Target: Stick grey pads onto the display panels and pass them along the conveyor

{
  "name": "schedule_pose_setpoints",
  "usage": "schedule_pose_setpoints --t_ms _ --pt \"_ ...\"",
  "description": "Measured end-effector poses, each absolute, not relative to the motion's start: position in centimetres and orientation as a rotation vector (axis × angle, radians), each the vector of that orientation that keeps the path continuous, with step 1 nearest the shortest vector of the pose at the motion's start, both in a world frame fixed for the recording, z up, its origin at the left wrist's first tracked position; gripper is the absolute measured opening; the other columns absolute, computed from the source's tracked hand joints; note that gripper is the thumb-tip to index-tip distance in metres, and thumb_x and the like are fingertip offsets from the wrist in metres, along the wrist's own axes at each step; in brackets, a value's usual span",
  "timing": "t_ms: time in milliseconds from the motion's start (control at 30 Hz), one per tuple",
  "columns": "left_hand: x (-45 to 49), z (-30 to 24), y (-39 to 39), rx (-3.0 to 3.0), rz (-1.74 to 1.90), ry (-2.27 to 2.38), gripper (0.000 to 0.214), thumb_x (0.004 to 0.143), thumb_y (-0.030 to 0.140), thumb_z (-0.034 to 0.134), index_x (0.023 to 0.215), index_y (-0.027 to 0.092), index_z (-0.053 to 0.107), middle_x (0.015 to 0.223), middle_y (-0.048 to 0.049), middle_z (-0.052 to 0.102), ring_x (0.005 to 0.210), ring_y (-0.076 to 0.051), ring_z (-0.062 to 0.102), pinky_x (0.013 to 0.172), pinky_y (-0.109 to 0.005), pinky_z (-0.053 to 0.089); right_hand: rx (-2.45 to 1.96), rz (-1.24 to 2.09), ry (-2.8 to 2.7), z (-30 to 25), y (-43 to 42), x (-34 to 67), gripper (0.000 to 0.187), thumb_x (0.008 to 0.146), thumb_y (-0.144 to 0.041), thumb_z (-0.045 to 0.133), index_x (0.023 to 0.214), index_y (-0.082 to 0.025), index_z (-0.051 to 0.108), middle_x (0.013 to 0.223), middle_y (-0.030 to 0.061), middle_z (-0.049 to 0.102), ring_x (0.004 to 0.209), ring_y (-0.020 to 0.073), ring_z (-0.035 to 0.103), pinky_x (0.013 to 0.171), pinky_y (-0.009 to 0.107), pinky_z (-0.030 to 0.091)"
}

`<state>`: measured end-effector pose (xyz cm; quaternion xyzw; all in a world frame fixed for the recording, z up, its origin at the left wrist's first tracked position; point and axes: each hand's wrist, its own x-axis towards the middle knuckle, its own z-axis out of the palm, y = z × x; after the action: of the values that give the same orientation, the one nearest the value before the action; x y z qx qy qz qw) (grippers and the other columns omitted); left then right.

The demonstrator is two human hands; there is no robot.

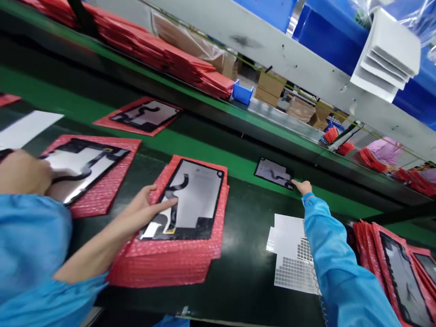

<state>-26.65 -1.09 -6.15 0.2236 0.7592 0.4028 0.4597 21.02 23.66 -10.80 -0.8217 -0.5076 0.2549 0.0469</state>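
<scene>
My left hand (146, 206) lies open on the left edge of a dark glass panel with a black flex cable (190, 200). The thumb rests on the panel and the fingers stretch along the red bubble wrap beside it. That panel sits on top of a stack of red bubble-wrap bags (170, 261). My right hand (303, 186), in a blue sleeve, reaches far out to a smaller-looking panel (274, 172) lying bare on the green belt. Its fingertips touch that panel's near right corner, with the fingers stretched and nothing held.
Another person's hand (20, 172) rests at a panel on red wrap (85, 165) at the left. Another wrapped panel (143, 116) lies farther back. White sticker sheets (289, 254) lie under my right arm. Panels in red wrap (402, 272) stand at right. Red bags (163, 54) are piled on the far shelf.
</scene>
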Motion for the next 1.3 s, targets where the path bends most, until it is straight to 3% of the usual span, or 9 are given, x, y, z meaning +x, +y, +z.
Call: schedule_pose_setpoints --t_ms 167,333,567,733,833,900,967,1133,1300 --pt "-23.6 -6.9 -2.2 0.447 0.968 1.636 0.084 0.057 0.049 0.098 0.129 0.029 0.060 0.099 -0.0006 0.082 0.087 -0.029 0.080 0.068 -0.038 0.066 -2.537 0.946 -1.405 -14.7 26.4 19.2 0.034 0.101 -0.036 0.075 0.125 -0.013 0.069 0.129 0.0131 0.070 0.112 0.0269 0.072 0.095 0.045 0.062" --pt "-21.2 -8.9 -2.4 0.517 1.040 1.807 0.070 0.063 0.043 0.095 0.125 0.024 0.067 0.135 -0.0141 0.073 0.142 -0.036 0.060 0.100 -0.039 0.062 -2.448 1.170 -1.199 -15.7 27.5 18.4 0.035 0.101 -0.034 0.075 0.128 -0.013 0.068 0.129 0.0130 0.069 0.109 0.0260 0.072 0.092 0.044 0.063" --pt "-19.3 -10.0 -1.8 0.684 1.115 1.763 0.045 0.071 0.036 0.087 0.112 0.022 0.075 0.132 -0.0113 0.075 0.152 -0.033 0.048 0.121 -0.043 0.046 -2.082 1.457 -0.956 -13.8 26.4 16.7 0.034 0.103 -0.035 0.071 0.131 -0.016 0.066 0.127 0.0103 0.070 0.103 0.0237 0.073 0.086 0.042 0.065" --pt "-19.4 -9.7 -0.6 0.722 1.087 1.651 0.052 0.070 0.040 0.086 0.116 0.020 0.074 0.115 -0.0119 0.080 0.124 -0.033 0.071 0.100 -0.041 0.061 -1.789 1.608 -0.813 -12.2 24.4 13.9 0.025 0.104 -0.034 0.071 0.121 -0.015 0.068 0.109 0.0057 0.071 0.082 0.0162 0.071 0.069 0.030 0.063" --pt "-19.4 -9.3 -0.2 0.678 1.050 1.606 0.062 0.069 0.043 0.085 0.124 0.018 0.068 0.103 -0.0125 0.082 0.093 -0.030 0.079 0.080 -0.039 0.065 -1.628 1.659 -0.708 -10.7 22.5 12.3 0.016 0.104 -0.029 0.069 0.098 -0.014 0.065 0.077 -0.0036 0.061 0.052 0.0065 0.051 0.045 0.017 0.044" --pt "-19.0 -8.9 -0.4 0.649 1.035 1.591 0.068 0.069 0.044 0.085 0.128 0.018 0.065 0.099 -0.0113 0.081 0.083 -0.027 0.079 0.073 -0.035 0.064 -1.525 1.661 -0.645 -9.4 20.7 12.1 0.025 0.099 -0.020 0.071 0.080 -0.018 0.054 0.061 -0.0097 0.043 0.041 0.0034 0.029 0.035 0.016 0.024" --pt "-18.3 -8.5 -0.8 0.628 1.018 1.577 0.070 0.071 0.045 0.084 0.131 0.018 0.062 0.099 -0.0095 0.081 0.080 -0.025 0.078 0.071 -0.033 0.063 -1.433 1.649 -0.595 -7.9 18.3 12.8 0.037 0.089 -0.013 0.074 0.073 -0.023 0.042 0.055 -0.0122 0.033 0.039 0.0028 0.019 0.033 0.017 0.015" --pt "-13.6 -8.7 -2.1 0.636 0.993 1.517 0.065 0.081 0.049 0.078 0.138 0.022 0.060 0.118 -0.0088 0.078 0.100 -0.026 0.078 0.081 -0.034 0.064 -1.319 1.606 -0.520 -3.9 10.9 16.6 0.038 0.073 -0.017 0.080 0.077 -0.024 0.043 0.063 -0.0114 0.046 0.038 0.0007 0.018 0.032 0.015 0.018" --pt "-7.8 -11.5 -3.0 0.771 1.019 1.480 0.061 0.087 0.047 0.071 0.141 0.022 0.056 0.147 -0.0110 0.065 0.139 -0.029 0.060 0.119 -0.043 0.048 -1.323 1.526 -0.425 -2.0 3.5 18.9 0.045 0.069 -0.021 0.091 0.074 -0.023 0.047 0.064 -0.0118 0.047 0.037 -0.0002 0.022 0.032 0.014 0.023"
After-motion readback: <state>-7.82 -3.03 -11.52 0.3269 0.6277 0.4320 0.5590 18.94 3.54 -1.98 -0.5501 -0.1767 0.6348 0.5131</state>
